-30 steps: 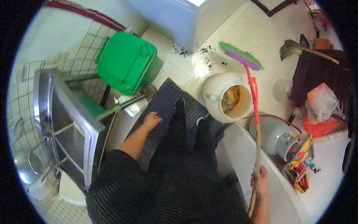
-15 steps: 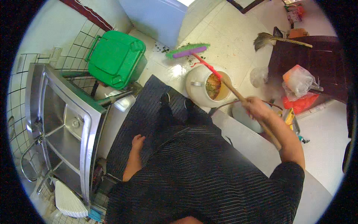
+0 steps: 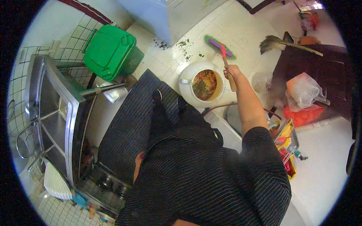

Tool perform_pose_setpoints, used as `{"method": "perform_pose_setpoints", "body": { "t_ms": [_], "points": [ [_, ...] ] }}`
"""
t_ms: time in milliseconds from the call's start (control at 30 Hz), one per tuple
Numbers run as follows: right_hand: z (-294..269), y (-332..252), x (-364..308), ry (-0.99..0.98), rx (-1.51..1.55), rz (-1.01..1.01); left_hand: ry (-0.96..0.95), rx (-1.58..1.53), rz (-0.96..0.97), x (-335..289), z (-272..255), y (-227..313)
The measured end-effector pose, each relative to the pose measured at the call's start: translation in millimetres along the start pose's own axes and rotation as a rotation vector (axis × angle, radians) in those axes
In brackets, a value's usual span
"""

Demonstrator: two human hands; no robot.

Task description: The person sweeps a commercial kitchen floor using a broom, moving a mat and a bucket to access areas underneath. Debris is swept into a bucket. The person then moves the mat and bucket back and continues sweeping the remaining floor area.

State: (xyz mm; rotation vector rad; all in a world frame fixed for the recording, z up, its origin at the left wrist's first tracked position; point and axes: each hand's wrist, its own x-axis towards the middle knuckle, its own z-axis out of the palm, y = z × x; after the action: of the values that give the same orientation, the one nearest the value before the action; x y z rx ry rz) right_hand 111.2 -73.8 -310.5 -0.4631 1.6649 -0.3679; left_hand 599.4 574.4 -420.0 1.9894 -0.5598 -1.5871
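Landmark: white two-handled pot (image 3: 185, 93), set on the tiled floor (image 3: 260, 32). Its mouth is left uncovered, and brown and green scraps (image 3: 204, 86) are seen inside.

Broom (image 3: 223, 52): its wooden handle is grasped in the right hand (image 3: 231, 71), to the right of the pot's rim, fingers wrapped round. The purple head with green bristles is held beyond the pot, to its upper right; bristle contact with the floor cannot be judged.

Left hand (image 3: 139, 159): found well below and left of the pot, mostly hidden by the dark striped shirt (image 3: 211, 173); whether anything is gripped cannot be told.

Dark green bits (image 3: 187, 58) are scattered on the floor beyond the pot, to its upper left. A black mat (image 3: 126, 101) is laid left of the pot; past it, a green lidded bin (image 3: 109, 52) and a steel sink (image 3: 52, 130) are placed. A straw broom (image 3: 292, 43) is seen far right of the pot.
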Motion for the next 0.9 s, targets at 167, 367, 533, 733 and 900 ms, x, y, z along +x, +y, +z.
{"method": "perform_pose_setpoints", "body": {
  "t_ms": [167, 367, 533, 733, 900],
  "points": [
    [24.2, 51.1, 17.6, -0.081, 0.007, 0.181, 0.169, -0.045, 0.007, -54.0, 9.3, -4.1],
    [38.5, 95.7, -29.2, -0.153, 0.139, 0.171, 0.303, -0.139, -0.048, -99.1, 31.5, 74.3],
    [34.1, 97.0, -28.3, -0.138, -0.002, 0.146, 0.289, -0.047, -0.303, -99.1, 44.6, 82.1],
    [26.6, 46.9, -41.5, 0.447, -1.124, -0.381, 0.268, -0.210, -0.253, -124.6, 39.7, 8.0],
    [75.8, -19.2, -138.5, 0.669, -0.973, -1.025, 0.444, -0.136, -0.315, -151.3, 29.3, -47.9]
  ]
}}
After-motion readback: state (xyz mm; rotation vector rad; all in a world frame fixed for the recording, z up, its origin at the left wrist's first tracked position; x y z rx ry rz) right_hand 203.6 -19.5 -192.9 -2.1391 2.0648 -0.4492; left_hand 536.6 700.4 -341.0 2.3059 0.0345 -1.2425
